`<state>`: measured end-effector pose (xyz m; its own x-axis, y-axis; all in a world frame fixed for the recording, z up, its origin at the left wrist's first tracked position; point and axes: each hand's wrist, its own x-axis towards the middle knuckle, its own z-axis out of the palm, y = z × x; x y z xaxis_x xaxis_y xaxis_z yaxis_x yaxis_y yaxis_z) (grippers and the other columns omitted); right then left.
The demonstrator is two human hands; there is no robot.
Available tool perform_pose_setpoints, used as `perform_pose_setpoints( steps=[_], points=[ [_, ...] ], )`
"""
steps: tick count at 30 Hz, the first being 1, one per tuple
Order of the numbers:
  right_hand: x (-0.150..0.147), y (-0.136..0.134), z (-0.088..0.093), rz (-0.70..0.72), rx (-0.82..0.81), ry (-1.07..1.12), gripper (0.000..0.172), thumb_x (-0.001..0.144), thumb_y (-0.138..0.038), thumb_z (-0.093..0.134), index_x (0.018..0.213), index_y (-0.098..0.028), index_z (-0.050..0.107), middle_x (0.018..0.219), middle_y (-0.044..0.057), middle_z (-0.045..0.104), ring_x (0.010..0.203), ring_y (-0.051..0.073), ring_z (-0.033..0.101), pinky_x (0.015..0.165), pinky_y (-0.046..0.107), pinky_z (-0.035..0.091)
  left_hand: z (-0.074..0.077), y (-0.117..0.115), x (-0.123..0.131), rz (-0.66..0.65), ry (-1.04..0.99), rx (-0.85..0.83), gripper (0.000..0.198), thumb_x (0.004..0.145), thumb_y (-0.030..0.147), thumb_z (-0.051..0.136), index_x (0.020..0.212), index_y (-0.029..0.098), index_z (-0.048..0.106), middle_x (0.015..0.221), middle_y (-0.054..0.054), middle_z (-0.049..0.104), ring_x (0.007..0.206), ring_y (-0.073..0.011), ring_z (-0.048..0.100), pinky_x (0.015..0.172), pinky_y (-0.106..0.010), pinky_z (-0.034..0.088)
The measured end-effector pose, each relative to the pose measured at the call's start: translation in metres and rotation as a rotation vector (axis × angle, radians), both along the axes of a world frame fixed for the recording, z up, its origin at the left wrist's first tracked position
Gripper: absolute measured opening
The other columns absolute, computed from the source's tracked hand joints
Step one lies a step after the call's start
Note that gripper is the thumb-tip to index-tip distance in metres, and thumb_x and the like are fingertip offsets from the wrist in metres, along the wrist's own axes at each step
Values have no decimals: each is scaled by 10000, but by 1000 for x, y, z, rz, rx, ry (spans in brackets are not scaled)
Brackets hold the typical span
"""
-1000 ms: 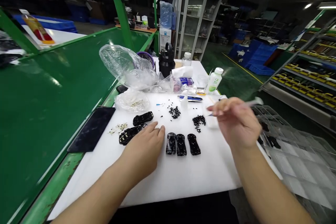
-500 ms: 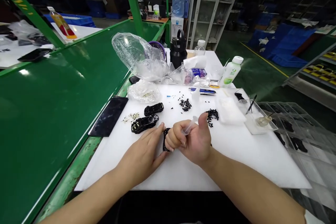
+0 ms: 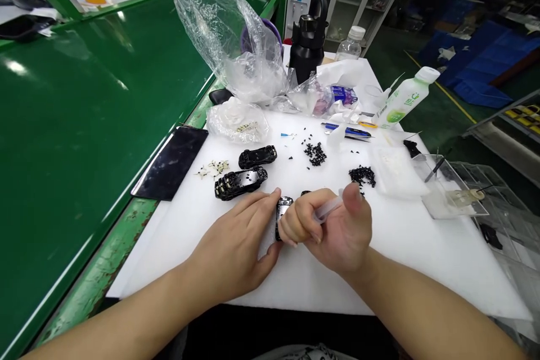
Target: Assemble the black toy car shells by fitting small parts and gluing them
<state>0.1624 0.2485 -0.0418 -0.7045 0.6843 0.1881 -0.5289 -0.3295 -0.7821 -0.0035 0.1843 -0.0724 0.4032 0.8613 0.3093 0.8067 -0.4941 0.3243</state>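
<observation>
A small black toy car part [image 3: 286, 202] lies on the white sheet between my hands. At its left edge is my left hand [image 3: 238, 244], the index fingertip by its far end and the thumb by its near end, steadying it. My right hand [image 3: 329, 228] is closed around a translucent plastic syringe [image 3: 329, 209], thumb raised, fingertips at the part's right side and hiding much of it. Another black piece shows partly behind the right knuckles. Two more black toy car parts, a larger one [image 3: 240, 183] and a smaller one [image 3: 257, 156], sit beyond my left hand.
Loose black bits [image 3: 315, 153] and a second black heap [image 3: 361, 175] lie on the white sheet [image 3: 320, 292]. Pale bits [image 3: 213, 167] lie at the left. Behind stand a plastic bag [image 3: 228, 28], a black flask [image 3: 307, 45] and a white-green bottle [image 3: 407, 98]. A clear tray [image 3: 449, 197] is at right.
The view has tilted down and closer, shifting everything in it. My hands keep nearly the same pose around the small car part, more of whose top now shows between them.
</observation>
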Motion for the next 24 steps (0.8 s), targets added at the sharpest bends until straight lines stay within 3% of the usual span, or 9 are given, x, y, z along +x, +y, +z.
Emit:
perform_pose_setpoints(
  steps=[10,16,24],
  points=[
    [-2,2,-2,16,27,-40,658,872,-723,324,477,-201,393,423,-21,305,416,124,320,487,299,315,2,2,1,-4,-17,-8,550,850,233,547,1354,51,423,1281,-153,565,1257,-259,454,1093,-400,417],
    [-2,-1,-3,-13,49,-51,585,875,-622,394,476,-194,390,432,-20,308,429,119,332,492,297,319,2,2,1,-14,-19,-25,362,854,238,526,1191,109,558,1286,-132,571,1263,-261,456,1101,-423,408],
    [-1,-3,-1,-43,87,-69,552,877,-570,413,479,-189,384,437,-22,321,430,111,340,496,295,310,4,4,2,-16,-16,-42,281,853,226,515,1097,124,609,1270,-130,588,1255,-264,474,1106,-430,401]
  ],
)
